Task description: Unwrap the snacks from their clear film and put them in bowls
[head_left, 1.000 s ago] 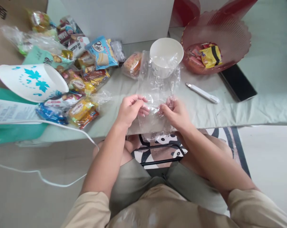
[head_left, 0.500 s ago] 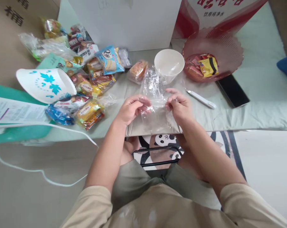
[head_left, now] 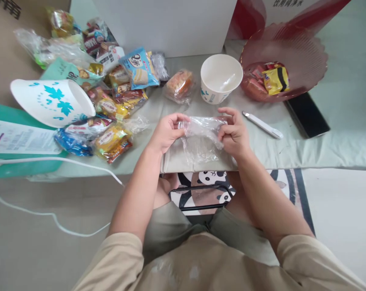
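Observation:
A clear plastic bag (head_left: pixel 202 139) is stretched between my two hands near the table's front edge. My left hand (head_left: pixel 170 131) pinches its left side between thumb and fingers. On the other side, my right hand (head_left: pixel 233 133) grips the bag too, its index finger raised. Just beyond the bag stands a white paper bowl (head_left: pixel 221 79) with blue leaf prints, upright. Left of that bowl lies a wrapped orange-brown bread snack (head_left: pixel 180 86). A white utility knife (head_left: pixel 263 125) rests to the right of my right hand.
Several wrapped snacks (head_left: pixel 113 107) are heaped at the left, beside a tipped paper bowl (head_left: pixel 53 101). A pink ribbed bowl (head_left: pixel 307 64) holds small packets at the right, with a black phone (head_left: pixel 307 116) by it. Boxes (head_left: pixel 170 26) stand behind. A white cable (head_left: pixel 79 162) hangs at the left.
My hands have spread slightly apart, and the bag's upper part has been drawn back toward me, baring the front of the paper bowl. The view has shifted a little.

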Demonstrator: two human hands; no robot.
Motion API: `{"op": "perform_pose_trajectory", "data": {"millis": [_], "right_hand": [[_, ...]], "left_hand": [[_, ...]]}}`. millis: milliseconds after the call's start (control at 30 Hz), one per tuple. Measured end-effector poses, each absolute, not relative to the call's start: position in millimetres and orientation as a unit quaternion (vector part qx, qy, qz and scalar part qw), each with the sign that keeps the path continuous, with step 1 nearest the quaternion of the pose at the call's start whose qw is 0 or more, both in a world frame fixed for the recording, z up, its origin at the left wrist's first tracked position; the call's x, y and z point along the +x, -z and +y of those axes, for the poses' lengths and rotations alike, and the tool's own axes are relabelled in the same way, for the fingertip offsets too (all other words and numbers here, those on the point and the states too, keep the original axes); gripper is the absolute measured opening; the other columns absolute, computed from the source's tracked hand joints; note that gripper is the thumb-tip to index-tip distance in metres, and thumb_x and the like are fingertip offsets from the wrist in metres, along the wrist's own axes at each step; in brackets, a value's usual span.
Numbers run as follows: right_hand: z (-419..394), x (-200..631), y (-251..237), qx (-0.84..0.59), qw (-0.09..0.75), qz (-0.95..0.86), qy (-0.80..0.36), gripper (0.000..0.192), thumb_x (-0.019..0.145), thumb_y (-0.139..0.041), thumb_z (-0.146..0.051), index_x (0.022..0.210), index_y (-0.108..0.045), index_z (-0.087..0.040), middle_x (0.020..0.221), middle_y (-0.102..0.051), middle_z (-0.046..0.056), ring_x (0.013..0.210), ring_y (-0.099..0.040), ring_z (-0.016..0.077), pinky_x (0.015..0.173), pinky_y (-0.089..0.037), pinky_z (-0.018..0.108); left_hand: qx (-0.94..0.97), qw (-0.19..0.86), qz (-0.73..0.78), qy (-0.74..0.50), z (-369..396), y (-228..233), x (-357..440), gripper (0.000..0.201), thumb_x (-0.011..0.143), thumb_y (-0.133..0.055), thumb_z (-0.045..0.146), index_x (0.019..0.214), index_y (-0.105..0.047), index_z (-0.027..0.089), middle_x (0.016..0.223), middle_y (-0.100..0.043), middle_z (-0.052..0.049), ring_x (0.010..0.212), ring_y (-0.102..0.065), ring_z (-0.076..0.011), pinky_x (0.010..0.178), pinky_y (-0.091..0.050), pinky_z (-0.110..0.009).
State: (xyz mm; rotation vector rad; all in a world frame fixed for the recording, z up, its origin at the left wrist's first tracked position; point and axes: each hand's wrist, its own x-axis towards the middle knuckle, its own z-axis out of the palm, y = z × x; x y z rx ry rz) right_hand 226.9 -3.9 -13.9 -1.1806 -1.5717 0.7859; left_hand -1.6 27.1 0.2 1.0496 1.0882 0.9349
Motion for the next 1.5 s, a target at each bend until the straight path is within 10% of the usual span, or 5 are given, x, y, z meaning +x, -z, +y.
{"op": "perform_pose_trajectory", "data": {"millis": [267,500,700,1167,1500], "right_hand": [[-6.3,236.9,23.0,-0.511,0.483,-0.583,-0.407,0.072,0.088,-0.067,-0.056,0.147,-0.033,-0.036,0.139,-0.061,0.009,0.131,-0.060,0.0267,0.111,-0.049,0.051],[-7.4,223.3,12.5,-0.528,0.439,-0.586,-0.431,0.066,0.083,-0.074,-0.049,0.138,-0.044,-0.030,0.101,-0.067,0.004,0.095,-0.068,0.0241,0.090,-0.057,0.044],[-1.5,224.6,5.1,-0.488,0.490,-0.487,-0.534,0.079,0.070,-0.077,-0.069,0.135,-0.050,-0.034,0.117,-0.065,0.005,0.102,-0.068,0.0232,0.083,-0.057,0.039],[-20.4,238.2,-14.1,-0.457,0.504,-0.467,-0.564,0.042,0.075,-0.068,-0.067,0.082,-0.063,-0.025,0.069,-0.059,0.000,0.058,-0.051,0.0139,0.055,-0.044,0.030],[-14.4,226.2,-4.6,-0.622,0.525,-0.482,-0.324,0.041,0.067,-0.075,-0.026,0.103,-0.055,-0.026,0.084,-0.063,-0.002,0.071,-0.056,0.0158,0.072,-0.048,0.032]], "left_hand": [[0.600,0.531,0.428,-0.418,18.7,7.8,-6.1,0.037,0.071,-0.072,0.008,0.107,-0.069,0.020,0.110,-0.070,-0.005,0.089,-0.072,-0.0146,0.074,-0.058,-0.025],[0.501,0.657,0.377,-0.418,12.5,-9.8,-7.3,0.060,0.070,-0.086,0.037,0.124,-0.061,0.027,0.121,-0.072,-0.008,0.108,-0.074,-0.0253,0.088,-0.062,-0.038],[0.454,0.676,0.456,-0.360,7.9,-13.8,10.5,0.032,0.068,-0.085,0.035,0.088,-0.069,0.017,0.083,-0.077,-0.005,0.076,-0.076,-0.0192,0.069,-0.061,-0.029],[0.438,0.706,0.415,-0.372,11.6,-14.9,0.4,0.026,0.073,-0.066,0.045,0.064,-0.065,0.020,0.061,-0.062,-0.003,0.051,-0.057,-0.0140,0.047,-0.048,-0.028],[0.571,0.247,0.578,-0.528,13.2,5.7,12.8,0.014,0.076,-0.066,0.016,0.086,-0.059,0.023,0.090,-0.062,-0.001,0.088,-0.061,-0.0150,0.083,-0.052,-0.028]]}}
